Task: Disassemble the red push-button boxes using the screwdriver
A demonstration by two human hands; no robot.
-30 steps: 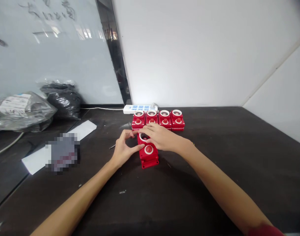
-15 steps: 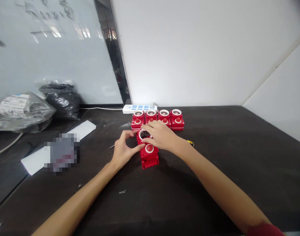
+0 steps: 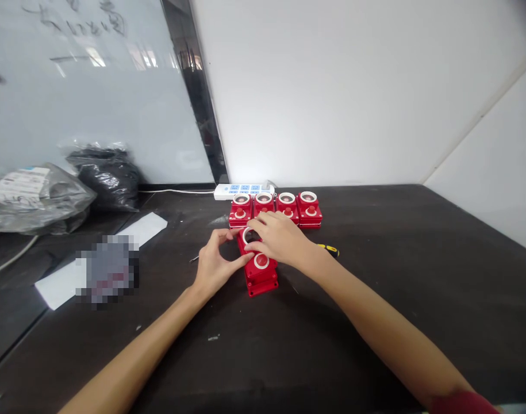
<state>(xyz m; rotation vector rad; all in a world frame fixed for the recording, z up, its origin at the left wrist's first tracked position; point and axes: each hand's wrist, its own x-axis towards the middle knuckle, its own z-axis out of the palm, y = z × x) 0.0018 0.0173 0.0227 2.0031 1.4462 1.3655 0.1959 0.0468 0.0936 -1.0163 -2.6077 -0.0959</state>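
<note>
Both my hands are on a red two-hole button box (image 3: 261, 280) lying on the dark table, its white-ringed opening near my fingers and a red button in a white ring nearer me. My left hand (image 3: 217, 264) grips its left side, with the thumb across the top. My right hand (image 3: 280, 238) rests over the far half, fingertips at the upper white ring and hiding part of the box. Just beyond stands a row of several similar red boxes (image 3: 275, 211), touching my right fingers.
A yellow-and-black screwdriver handle (image 3: 329, 250) lies to the right of my right wrist. Behind the row is a white power strip (image 3: 241, 191). On the left are plastic-wrapped bags (image 3: 34, 198), white paper (image 3: 144, 228) and a pixelated object (image 3: 107, 270).
My hands stay on the red box with little movement. The view has drifted slightly, and the yellow-and-black screwdriver handle now shows more fully beside my right wrist.
</note>
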